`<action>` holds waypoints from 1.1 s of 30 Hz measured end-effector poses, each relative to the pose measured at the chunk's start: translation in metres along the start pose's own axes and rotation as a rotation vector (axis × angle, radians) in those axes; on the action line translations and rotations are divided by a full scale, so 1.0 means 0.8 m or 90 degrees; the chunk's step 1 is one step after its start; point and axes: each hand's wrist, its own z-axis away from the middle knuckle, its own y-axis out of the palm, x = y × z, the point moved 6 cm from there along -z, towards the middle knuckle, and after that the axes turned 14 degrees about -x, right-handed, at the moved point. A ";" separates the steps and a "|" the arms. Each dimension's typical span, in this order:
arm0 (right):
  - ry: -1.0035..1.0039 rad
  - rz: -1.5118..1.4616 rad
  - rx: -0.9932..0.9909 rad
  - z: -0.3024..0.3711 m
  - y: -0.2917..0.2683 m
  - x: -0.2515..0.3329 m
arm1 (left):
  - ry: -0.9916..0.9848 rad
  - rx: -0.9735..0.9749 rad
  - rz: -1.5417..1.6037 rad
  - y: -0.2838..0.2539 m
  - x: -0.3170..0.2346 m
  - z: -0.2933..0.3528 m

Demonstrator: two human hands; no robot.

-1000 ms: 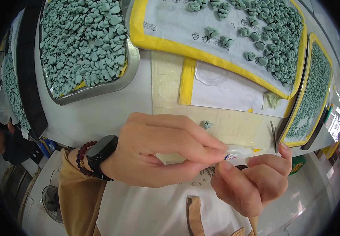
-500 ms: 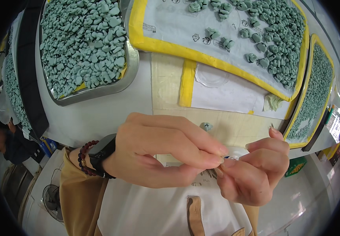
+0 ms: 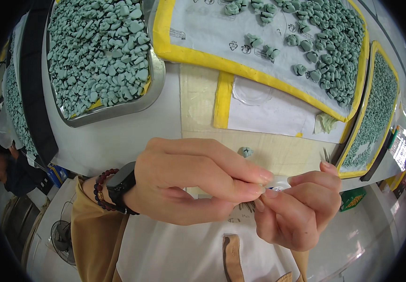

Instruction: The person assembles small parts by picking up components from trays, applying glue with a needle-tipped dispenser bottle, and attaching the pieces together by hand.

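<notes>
My left hand (image 3: 198, 181) is closed, with thumb and forefinger pinched together. Whatever lies between those fingertips is too small or hidden to make out. The thumb and forefinger of my right hand (image 3: 297, 204) meet them in a pinch of their own. Thin pointed metal tips, seemingly tweezers (image 3: 326, 153), stick up beside an outer finger of my right hand; the rest of them is hidden. Behind the fingertips shows part of a small white round object (image 3: 282, 182). One small green clay-like piece (image 3: 246, 152) lies on the cream work mat (image 3: 203, 101), beyond my hands.
A metal tray (image 3: 158, 84) heaped with green pieces stands at far left. A yellow-edged white board (image 3: 203, 54) carries clustered green pieces at the back. Another yellow-edged tray (image 3: 353, 173) is at right. A white sheet (image 3: 268, 113) with a clear round disc lies between.
Both hands have shifted slightly left, their fingertips still together. The last joints of my right hand have turned a little, and more of the metal tips shows. The green pieces have not moved.
</notes>
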 end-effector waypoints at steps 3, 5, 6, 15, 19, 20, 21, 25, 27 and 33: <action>0.011 -0.023 0.005 -0.001 0.001 -0.003 | 0.002 -0.002 0.009 0.000 0.000 0.000; 0.035 -0.058 0.021 -0.001 0.002 -0.007 | 0.005 0.004 0.006 0.000 0.000 0.001; 0.047 -0.075 0.030 -0.001 0.003 -0.008 | 0.007 0.007 0.004 0.001 0.000 0.001; 0.103 -0.117 0.018 -0.005 0.004 -0.016 | -0.010 -0.018 0.048 0.003 0.004 -0.004; 0.102 -0.114 0.023 -0.007 0.003 -0.016 | -0.016 -0.016 0.052 0.003 0.002 -0.004; 0.089 -0.120 0.036 -0.007 0.001 -0.017 | -0.026 -0.019 0.047 0.004 0.002 -0.005; 0.076 -0.126 0.050 -0.008 -0.002 -0.018 | -0.037 -0.023 0.043 0.004 0.002 -0.006; 0.093 -0.140 0.031 -0.009 0.007 -0.018 | -0.030 -0.038 0.015 0.003 -0.001 -0.005; 0.108 -0.140 0.014 -0.009 0.008 -0.019 | -0.020 -0.040 0.007 0.002 -0.002 -0.006; 0.098 -0.160 0.009 -0.007 0.006 -0.017 | -0.004 -0.029 0.022 0.005 -0.005 -0.007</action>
